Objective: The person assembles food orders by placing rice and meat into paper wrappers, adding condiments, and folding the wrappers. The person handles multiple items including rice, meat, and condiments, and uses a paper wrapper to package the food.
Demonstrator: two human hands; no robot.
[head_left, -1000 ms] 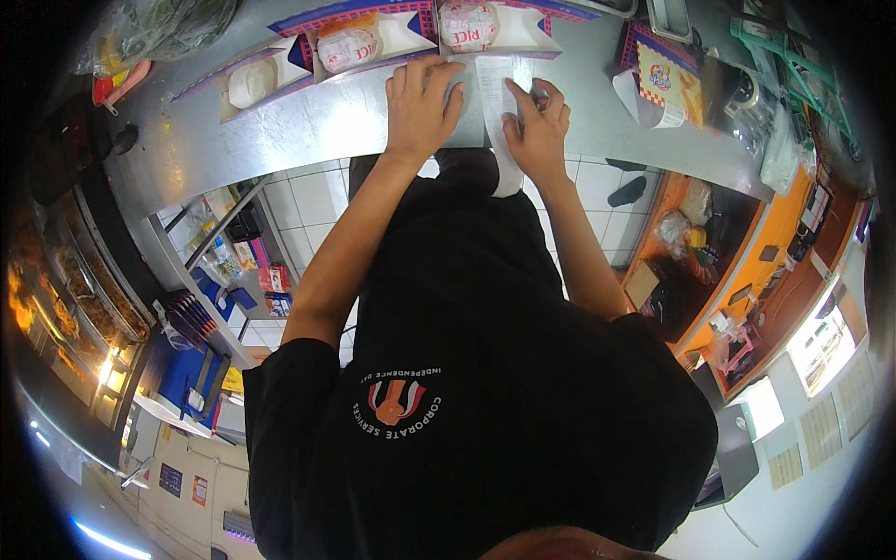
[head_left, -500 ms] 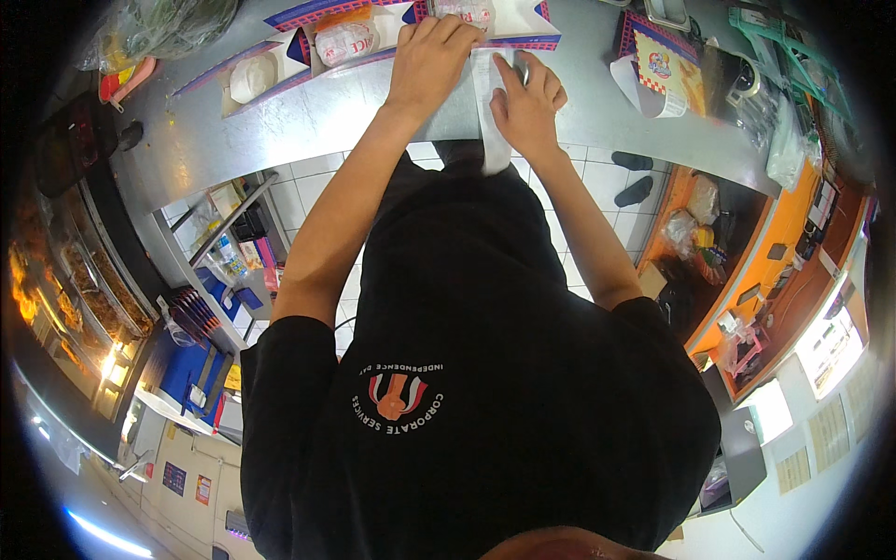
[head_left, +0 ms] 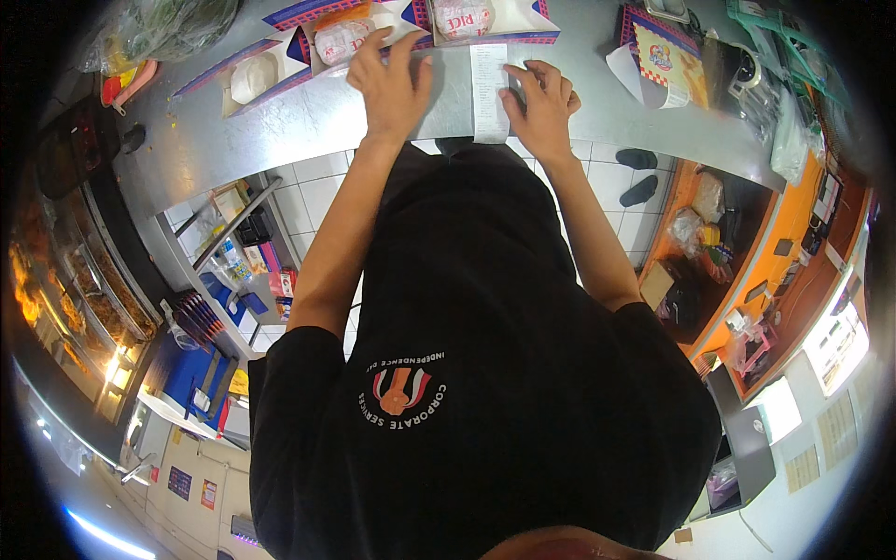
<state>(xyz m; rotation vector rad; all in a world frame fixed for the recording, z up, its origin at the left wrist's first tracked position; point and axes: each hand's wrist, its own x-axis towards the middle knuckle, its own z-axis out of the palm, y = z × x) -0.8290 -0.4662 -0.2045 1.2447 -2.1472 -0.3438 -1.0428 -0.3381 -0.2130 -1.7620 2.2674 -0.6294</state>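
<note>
Several open cardboard food boxes (head_left: 289, 58) in blue and red stand in a row along the metal counter. Each holds a white paper-wrapped bundle; the middle bundle (head_left: 338, 41) has red print and something orange-brown beside it. My left hand (head_left: 392, 89) is open, fingers spread, its tips at the front edge of the middle box. A long white printed receipt (head_left: 489, 89) lies on the counter, its lower end at the near edge. Just right of it my right hand (head_left: 543, 105) rests with fingers apart and bent, a fingertip by the paper's edge.
At the right lie a yellow-and-white checked food packet (head_left: 667, 65), clear plastic bags (head_left: 761, 103) and a green plastic basket (head_left: 793, 42). Bagged greens (head_left: 159, 33) sit at the far left. A lit food display (head_left: 89, 289) stands left, orange shelving (head_left: 719, 271) right.
My left hand has moved left, off the receipt's top toward the middle box. The receipt now lies flatter and straighter. My right hand has shifted slightly right, and the right box's bundle is uncovered.
</note>
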